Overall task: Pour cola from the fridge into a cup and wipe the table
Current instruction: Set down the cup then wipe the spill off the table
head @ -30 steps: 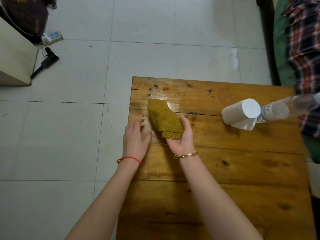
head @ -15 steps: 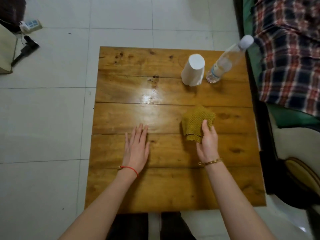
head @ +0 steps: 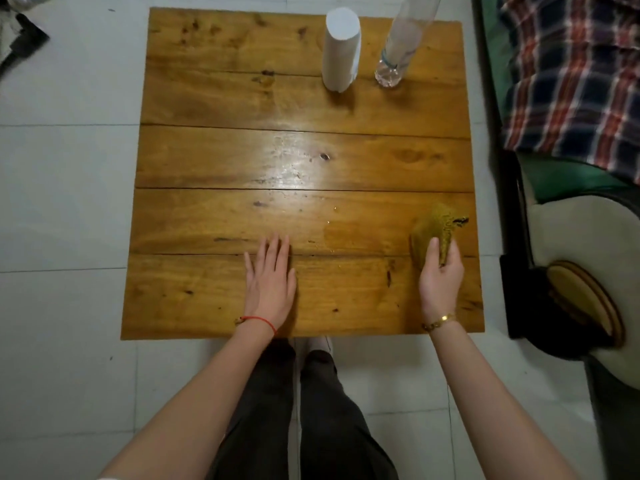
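**Operator:** At the near right corner of the worktop (head: 207,98), what is the status of the cloth (head: 431,230)?

**Technician:** It lies bunched on the wood, close to the right edge. The right hand (head: 441,275) holds its near end, fingers curled round the folds. The left hand (head: 272,282) rests flat on the worktop well to the left, fingers straight and together, holding nothing.

**Operator:** Handling properties?

**Technician:** Judged soft, light and limp, with a waffle weave. It will collapse and trail if lifted by one corner. Recommended hold: palm on top of the bunch, fingers wrapped over its edge, pressing down while sliding. A damp patch shows just left of it, so the wood there may be slick.

**Operator:** Obstructions?

**Technician:** A white paper roll (head: 341,50) and a clear plastic bottle (head: 401,43) stand at the far edge, near each other. Both look light and easy to topple.

**Operator:** A cup?

**Technician:** None visible.
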Demonstrator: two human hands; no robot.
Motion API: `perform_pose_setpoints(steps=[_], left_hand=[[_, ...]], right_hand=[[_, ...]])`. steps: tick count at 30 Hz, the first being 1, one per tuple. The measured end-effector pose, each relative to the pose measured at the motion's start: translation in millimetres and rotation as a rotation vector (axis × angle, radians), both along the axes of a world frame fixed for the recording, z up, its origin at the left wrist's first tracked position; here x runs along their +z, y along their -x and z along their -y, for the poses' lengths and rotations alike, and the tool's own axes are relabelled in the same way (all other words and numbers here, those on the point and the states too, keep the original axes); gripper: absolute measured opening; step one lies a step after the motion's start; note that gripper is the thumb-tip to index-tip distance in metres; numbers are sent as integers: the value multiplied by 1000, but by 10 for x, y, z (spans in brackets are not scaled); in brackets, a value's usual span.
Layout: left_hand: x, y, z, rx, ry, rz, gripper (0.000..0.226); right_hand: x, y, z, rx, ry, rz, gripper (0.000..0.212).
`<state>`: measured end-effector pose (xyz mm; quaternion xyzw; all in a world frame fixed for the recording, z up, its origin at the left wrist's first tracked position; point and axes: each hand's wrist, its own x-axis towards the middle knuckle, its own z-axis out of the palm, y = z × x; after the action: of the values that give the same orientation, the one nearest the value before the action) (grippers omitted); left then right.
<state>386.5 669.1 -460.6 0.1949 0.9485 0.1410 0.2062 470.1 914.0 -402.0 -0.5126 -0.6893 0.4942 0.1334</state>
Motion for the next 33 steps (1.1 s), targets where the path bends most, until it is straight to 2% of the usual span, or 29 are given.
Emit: perform_pose_setpoints(steps=[7,12,14,18,24,29,31,33], left_hand=[[-169,-37,-85,29,13,-54,62],[-289,65,-96,47,36,-119,62],[-336,108,-92,39,46,-136,62],[-424,192,-84,42,71,-168,61],[-513,385,-73,49,84,-191,59],[-583,465,-36,39,100,-207,59],[-591,468,-28,34,93,-215,59],[-603,465,-24,36,88,-224,59]], right_hand=[[-317,-214,228,133,-22,52,47],[-586,-430,452,364,-27,127,48],[-635,-516,552,473,-119,120,40],[-745,-656,680,714,-385,96,38],[-801,-481,737,771,-503,122,38],[-879,-323,768,1117,-603,111,46],[-896,-295,802,1133,-593,104,49],[-911,-273,812,1024,-576,154,53]])
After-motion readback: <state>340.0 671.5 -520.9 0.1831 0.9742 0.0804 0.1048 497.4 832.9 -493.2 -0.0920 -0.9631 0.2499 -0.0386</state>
